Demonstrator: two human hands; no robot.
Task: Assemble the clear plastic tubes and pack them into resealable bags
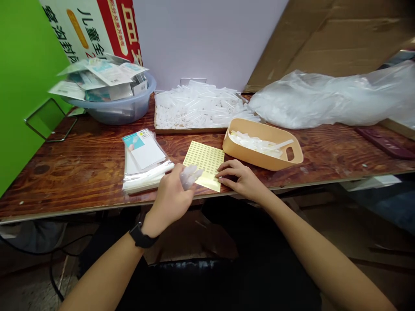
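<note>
The left hand (171,194) is closed around a bunch of translucent pieces (188,177); its fingers are mostly hidden behind the back of the hand, and blur makes the pieces impossible to count. Below it, a yellow sheet (204,160) with rows of dark dots lies on the counter (97,168), its near left part covered by the hand and bunch. The right hand (241,179) has its fingers bent and tips close together at the sheet's right edge; whether they pinch a dot, I cannot tell. Just beyond, the tan basket's (259,157) near wall hides the lower part of its white strips (256,143). The plastic bag (330,99) is cut off at right, its contents unclear. Both forearms leave the view at the bottom.
</note>
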